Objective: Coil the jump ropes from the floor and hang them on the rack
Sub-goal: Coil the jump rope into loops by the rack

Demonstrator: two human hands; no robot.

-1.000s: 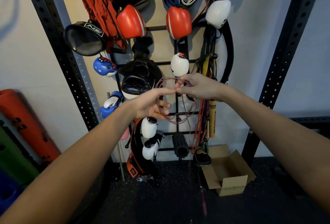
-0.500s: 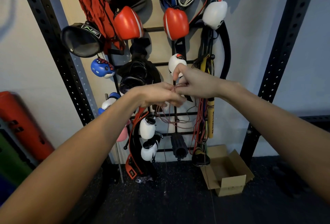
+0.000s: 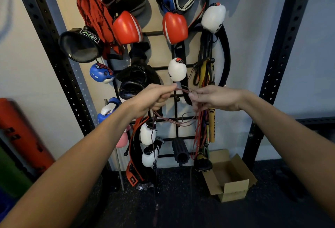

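A thin dark-red jump rope (image 3: 174,121) is stretched between my two hands in front of the black wire rack (image 3: 178,54). My left hand (image 3: 153,98) is shut on one side of the coil, my right hand (image 3: 215,98) pinches the other side. Loops of the rope sag below both hands. One loose end (image 3: 155,207) hangs down to the dark floor. Other ropes and bands (image 3: 204,75) hang on the right side of the rack.
Boxing gloves, head guards and a red cloth (image 3: 94,13) crowd the rack. Black perforated uprights (image 3: 52,49) (image 3: 282,60) flank it. An open cardboard box (image 3: 229,178) sits on the floor at the right. Red and green pads (image 3: 20,137) lean at the left.
My hands have drawn apart, the left one moving left, and they pull the top of the coil taut between them. The loops now hang lower under both hands.
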